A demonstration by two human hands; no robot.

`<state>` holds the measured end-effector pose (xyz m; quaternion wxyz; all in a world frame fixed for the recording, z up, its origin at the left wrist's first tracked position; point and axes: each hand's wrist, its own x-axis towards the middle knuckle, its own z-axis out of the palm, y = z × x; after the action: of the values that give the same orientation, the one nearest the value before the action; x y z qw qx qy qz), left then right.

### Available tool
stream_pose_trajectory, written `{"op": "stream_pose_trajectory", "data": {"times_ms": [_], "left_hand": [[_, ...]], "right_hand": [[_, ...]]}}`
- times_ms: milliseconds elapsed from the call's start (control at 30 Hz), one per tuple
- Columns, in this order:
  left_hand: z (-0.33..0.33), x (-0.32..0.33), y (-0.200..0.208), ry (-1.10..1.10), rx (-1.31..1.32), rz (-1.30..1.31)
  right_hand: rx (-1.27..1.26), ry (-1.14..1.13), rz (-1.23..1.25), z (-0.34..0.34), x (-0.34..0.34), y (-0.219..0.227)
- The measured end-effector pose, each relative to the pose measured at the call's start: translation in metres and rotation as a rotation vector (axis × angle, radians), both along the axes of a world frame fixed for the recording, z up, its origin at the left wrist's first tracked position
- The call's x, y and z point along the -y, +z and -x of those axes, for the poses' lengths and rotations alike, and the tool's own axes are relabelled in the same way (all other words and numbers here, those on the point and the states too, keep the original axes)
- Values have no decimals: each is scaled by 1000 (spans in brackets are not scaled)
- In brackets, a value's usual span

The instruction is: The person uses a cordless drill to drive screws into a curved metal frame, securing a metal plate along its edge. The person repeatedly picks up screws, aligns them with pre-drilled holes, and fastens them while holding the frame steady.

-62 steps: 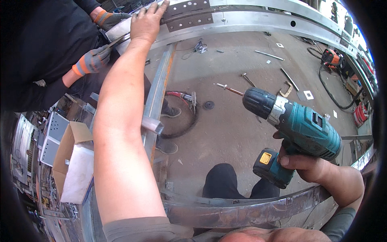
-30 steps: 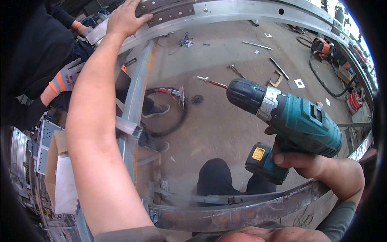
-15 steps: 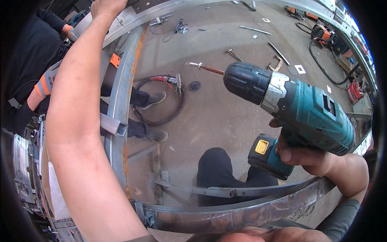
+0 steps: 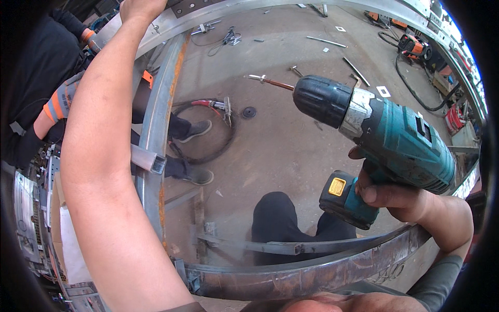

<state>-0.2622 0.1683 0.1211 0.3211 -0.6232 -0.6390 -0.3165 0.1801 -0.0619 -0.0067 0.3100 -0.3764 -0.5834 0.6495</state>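
Your right hand (image 4: 394,197) curls partly hidden fingers round the drill (image 4: 400,138); your left hand (image 4: 142,7) is cut off, opening and hold indeterminable.

The bare left arm (image 4: 96,151) stretches forward and up, slightly bent at the elbow, its left hand (image 4: 141,7) cut off by the upper edge, hiding the fingers. The right arm (image 4: 452,221) is sharply bent, its right hand (image 4: 390,197) curled in a firm grip, thumb (image 4: 370,194) pointing leftward and one fingertip (image 4: 356,152) showing above it.
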Motion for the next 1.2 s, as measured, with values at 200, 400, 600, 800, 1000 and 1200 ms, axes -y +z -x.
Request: {"op": "stream_pose_trajectory", "data": {"times_ms": [200,400,600,800,1000,1200], "left_hand": [[4,-8,-3,-40,-14,-50],[-4,-10,0,36,74,91],[-30,-1,4,227,-136,217],[-49,-2,8,75,-321,291],[-52,-11,7,73,-310,257],[-44,-11,6,-44,-456,83]], "right_hand": [[-6,-12,42,-1,1,5],[-6,-37,61,2,4,7],[-36,-21,103,0,1,6],[-6,50,116,-3,2,5],[-65,57,53,-6,-3,-8],[60,45,78,-11,-2,-7]]}}
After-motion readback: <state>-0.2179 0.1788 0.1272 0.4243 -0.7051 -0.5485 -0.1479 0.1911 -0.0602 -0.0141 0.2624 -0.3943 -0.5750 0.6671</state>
